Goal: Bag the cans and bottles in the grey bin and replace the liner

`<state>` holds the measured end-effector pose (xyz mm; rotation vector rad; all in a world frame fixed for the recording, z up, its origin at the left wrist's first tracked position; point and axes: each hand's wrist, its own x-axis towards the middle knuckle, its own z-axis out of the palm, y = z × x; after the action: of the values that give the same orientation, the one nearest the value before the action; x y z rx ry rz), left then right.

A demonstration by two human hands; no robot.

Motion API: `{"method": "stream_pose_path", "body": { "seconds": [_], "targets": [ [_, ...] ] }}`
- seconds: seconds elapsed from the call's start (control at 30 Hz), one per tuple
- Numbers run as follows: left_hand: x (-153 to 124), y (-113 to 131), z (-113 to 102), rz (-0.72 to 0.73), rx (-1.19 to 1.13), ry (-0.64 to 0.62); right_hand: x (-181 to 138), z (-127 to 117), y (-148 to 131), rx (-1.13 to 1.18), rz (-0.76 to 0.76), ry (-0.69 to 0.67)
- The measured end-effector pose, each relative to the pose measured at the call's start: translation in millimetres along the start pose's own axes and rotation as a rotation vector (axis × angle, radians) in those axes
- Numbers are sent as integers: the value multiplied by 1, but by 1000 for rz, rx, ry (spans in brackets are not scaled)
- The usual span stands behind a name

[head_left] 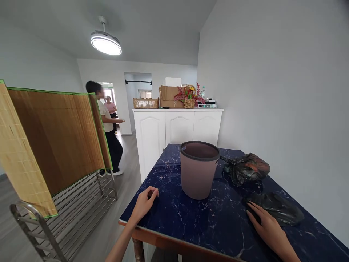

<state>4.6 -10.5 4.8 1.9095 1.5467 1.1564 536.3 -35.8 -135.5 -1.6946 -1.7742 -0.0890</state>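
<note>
Nearest the camera, over the left part of a dark blue, white-veined marble-look surface (169,207), the bare left hand (144,204) is curled to a narrow gap between thumb and forefinger; whether the tips meet or pinch something, I cannot tell. Between the two hands stands a tapered, dusty-pink plastic bin (198,178) with a dark rim, upright and touched by neither; no bag shows over the rim, though its floor is hidden. Just right of it lies a bulging black plastic bag (249,169), already gathered into a narrow neck, reddish contents showing through. Nearer, the right hand (265,225) lies palm down with fingers extended and thumb apart, its fingertips at the left end of a flat black plastic bag (285,211), which is outside the bin. Around this, at far left, a woven tan bamboo mat (57,138) with green edging drapes over a tubular metal rack (51,238), partly hiding a person in a pale top (109,123); another person in pink (110,106) stands farther back. Behind the surface, a white panelled cabinet (178,125) carries brown cardboard boxes (169,95) and a wicker flower basket (189,104). On the right, a plain pale wall (286,109) bounds the space beside the bags.
</note>
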Motion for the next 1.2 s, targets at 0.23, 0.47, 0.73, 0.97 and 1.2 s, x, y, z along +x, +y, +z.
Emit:
{"method": "stream_pose_path", "body": {
  "seconds": [0.23, 0.47, 0.73, 0.97, 1.2],
  "targets": [
    [0, -3, 0, 9, 4, -11, 1, -1, 2, 8, 50, -61],
    [0, -4, 0, 11, -5, -5, 1, -7, -4, -19, 35, -35],
    [0, -2, -1, 8, 5, -2, 2, -14, -14, 48, 35, -28],
    [-1, 1, -2, 8, 13, -4, 5, -31, -35, 174, 37, -31],
    [-2, 10, -5, -1, 9, 4, 1, -43, -71, 373, 97, -94]
  ]
}}
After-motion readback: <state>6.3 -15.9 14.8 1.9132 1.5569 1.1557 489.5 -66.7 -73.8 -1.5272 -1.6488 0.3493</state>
